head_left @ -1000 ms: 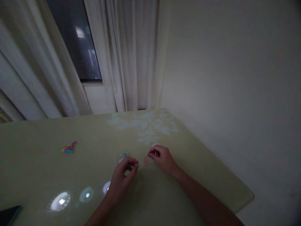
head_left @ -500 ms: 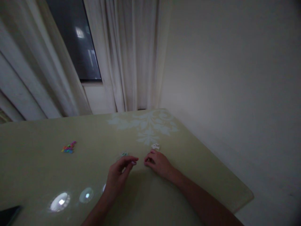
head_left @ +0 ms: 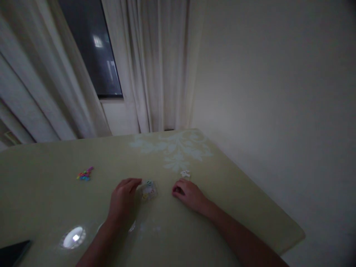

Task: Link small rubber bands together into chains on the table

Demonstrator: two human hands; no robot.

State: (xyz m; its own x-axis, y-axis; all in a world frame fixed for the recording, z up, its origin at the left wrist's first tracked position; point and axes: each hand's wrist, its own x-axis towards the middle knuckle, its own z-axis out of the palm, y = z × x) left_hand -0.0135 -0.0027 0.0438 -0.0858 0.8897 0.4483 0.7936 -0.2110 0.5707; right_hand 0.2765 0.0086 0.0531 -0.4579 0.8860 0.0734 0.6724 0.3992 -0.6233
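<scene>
A small clear plastic box lies on the table with several little coloured pieces inside. My left hand is at its left edge, fingers closed together and fingertips against the far left corner; the thumb is hidden. To the right, my right hand rests on the table, fingers curled in to the thumb. Whatever it pinches, if anything, is too small or hidden to see. Just beyond its knuckles lies a little pile of white pieces.
A small heap of bright multicoloured pieces lies on the table to the left. A dark flat object pokes in at the lower left corner. A wall runs along the right side, and curtains hang behind.
My left hand has moved left from in front of the clear box to its left edge, uncovering the box. The small pale piece at its fingertips no longer shows. My right hand has barely moved.
</scene>
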